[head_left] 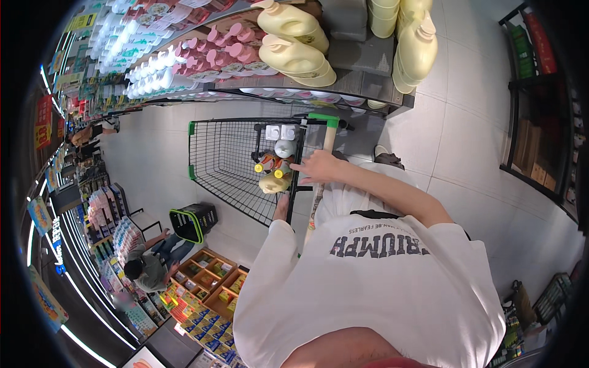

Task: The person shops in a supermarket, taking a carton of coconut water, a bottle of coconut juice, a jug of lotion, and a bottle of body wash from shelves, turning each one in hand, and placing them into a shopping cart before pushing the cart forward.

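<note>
In front of me stands a black wire shopping cart (221, 147) with green corner pieces and a pale handle bar (329, 140). My right hand (320, 167) lies over the bar with its fingers stretched out towards the basket, and I see nothing in it. At the basket's near end, my left hand (282, 207) is right beside a cream-coloured jug (273, 184); its fingertips are hard to make out. Two orange bottles with yellow caps (278, 174), a pale rounded container (284, 148) and white packs (272, 132) are grouped near that jug.
A shelf ahead carries large cream jugs (294, 58) and rows of pink-capped bottles (230, 46). To the left, a person (147, 270) crouches by a black basket with a green rim (189, 224). A wooden display bin (205, 279) stands nearby; a dark rack (540, 135) is at right.
</note>
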`<state>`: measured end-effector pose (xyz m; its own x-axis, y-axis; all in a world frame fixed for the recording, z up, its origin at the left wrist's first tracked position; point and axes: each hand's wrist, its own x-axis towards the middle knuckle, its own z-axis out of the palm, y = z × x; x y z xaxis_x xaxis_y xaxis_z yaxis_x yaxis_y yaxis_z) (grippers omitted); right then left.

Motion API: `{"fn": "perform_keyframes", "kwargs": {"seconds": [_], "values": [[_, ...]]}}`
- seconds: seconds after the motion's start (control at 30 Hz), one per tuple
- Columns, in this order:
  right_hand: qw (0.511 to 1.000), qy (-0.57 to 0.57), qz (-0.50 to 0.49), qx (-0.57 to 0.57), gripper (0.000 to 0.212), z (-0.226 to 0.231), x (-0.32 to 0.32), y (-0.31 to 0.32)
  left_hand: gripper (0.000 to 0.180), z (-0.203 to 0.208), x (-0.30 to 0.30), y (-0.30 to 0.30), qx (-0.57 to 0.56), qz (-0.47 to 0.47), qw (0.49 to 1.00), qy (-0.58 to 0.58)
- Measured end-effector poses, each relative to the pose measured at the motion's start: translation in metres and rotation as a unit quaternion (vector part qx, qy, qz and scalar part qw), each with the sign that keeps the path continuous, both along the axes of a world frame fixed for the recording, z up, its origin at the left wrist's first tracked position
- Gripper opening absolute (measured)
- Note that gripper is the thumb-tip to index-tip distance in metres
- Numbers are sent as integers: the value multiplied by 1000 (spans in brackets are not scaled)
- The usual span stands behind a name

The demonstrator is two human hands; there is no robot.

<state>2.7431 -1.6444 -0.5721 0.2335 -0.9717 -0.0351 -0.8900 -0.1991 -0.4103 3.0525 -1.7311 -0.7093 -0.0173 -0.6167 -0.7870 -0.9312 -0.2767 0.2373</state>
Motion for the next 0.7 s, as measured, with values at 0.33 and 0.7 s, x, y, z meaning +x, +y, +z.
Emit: {"fn": "perform_keyframes", "kwargs": {"seconds": [0.33,0.7], "values": [[986,64,32,151,57,-1,57,-93,64,-102,53,-96,81,-29,996,-5],[973,42,-29,223,70,-13,112,-228,61,-189,123,-230,31,-44,997,-58]]}}
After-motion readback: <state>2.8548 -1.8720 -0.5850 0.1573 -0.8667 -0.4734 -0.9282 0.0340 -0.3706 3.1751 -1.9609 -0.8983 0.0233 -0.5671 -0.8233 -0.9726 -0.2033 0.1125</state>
